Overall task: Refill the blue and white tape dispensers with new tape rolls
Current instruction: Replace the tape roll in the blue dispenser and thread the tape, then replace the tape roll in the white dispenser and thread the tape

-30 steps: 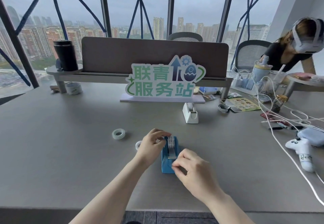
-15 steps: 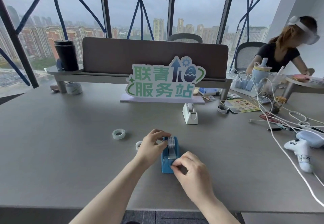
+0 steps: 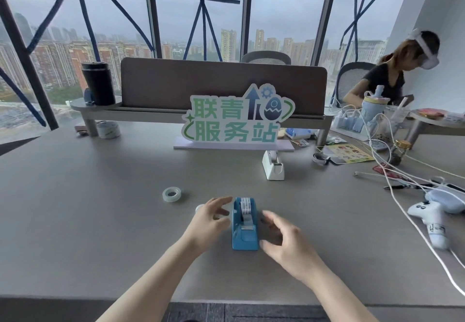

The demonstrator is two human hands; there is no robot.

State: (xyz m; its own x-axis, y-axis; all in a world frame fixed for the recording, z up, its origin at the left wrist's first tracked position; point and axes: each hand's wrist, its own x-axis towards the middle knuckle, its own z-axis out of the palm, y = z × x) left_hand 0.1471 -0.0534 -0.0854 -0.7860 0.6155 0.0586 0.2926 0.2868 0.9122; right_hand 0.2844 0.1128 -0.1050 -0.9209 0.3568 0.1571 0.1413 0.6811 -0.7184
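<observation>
Blue tape dispenser [image 3: 245,226] sits between spread left hand [image 3: 210,221] and right hand [image 3: 286,241]

The blue dispenser [image 3: 245,226] stands upright with a tape roll in it; the white dispenser [image 3: 273,165] sits behind it, a loose roll [image 3: 172,194] to its left

The standing sign [image 3: 234,117] (green and teal lettering) reads "联青服务站"; nothing else is legible.

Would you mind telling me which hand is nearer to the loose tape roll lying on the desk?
Left. The left hand lies just near-right of the loose tape roll, while the right hand sits beyond the blue dispenser, farther off.
</observation>
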